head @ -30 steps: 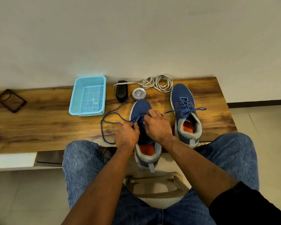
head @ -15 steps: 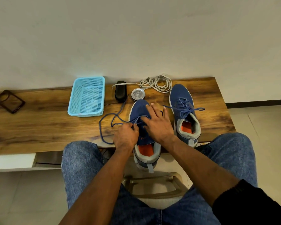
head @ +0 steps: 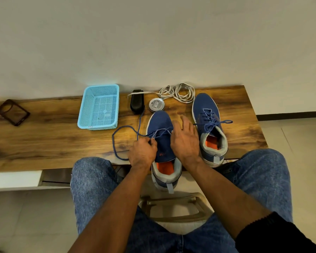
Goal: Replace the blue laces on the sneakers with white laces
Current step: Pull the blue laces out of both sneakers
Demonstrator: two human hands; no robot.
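The left hand (head: 143,152) pinched the limp, light blue lace (head: 123,129), best drawn near the eyelets, while the right hand (head: 185,141) lay released.

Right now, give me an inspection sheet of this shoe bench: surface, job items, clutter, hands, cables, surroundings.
Surface: wooden bench top, against a pale wall.
Job's things: near blue sneaker, its blue lace mostly pulled out and trailing left; far blue sneaker still laced and tied; coiled white laces at the back.
Clutter: light blue mesh basket, black brush-like object, round tin, dark phone case.
Hands: left hand pinches the blue lace; right hand open over the near sneaker.
Cables: nothing seen.
Surroundings: tiled floor, stool below.
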